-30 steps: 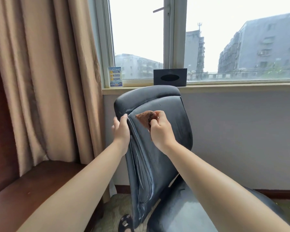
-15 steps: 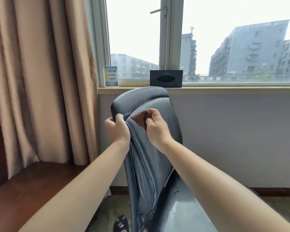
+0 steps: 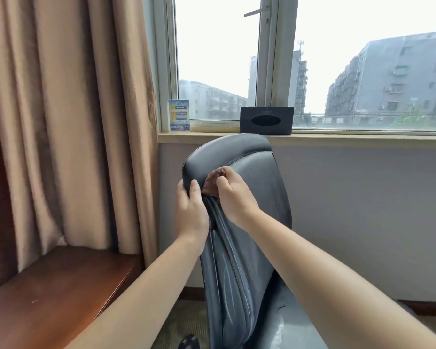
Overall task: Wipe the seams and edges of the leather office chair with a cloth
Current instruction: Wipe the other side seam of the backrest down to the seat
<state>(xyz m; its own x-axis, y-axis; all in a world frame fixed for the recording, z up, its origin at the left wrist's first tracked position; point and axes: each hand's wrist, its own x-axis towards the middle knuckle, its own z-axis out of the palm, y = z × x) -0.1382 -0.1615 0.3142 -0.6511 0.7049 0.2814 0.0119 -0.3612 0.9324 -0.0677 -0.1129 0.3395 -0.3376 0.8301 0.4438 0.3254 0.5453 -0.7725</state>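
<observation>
Fingers of the right hand (image 3: pixel 233 197) pinch a brown cloth (image 3: pixel 212 183) against the seam near the top of the leather chair's (image 3: pixel 259 205) backrest, while the left hand (image 3: pixel 190 210) grips the backrest's left edge just beside it.

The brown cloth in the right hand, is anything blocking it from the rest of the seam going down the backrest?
Nothing visible does. The brown cloth sits at the seam's top; the left hand grips the backrest edge beside it.
</observation>
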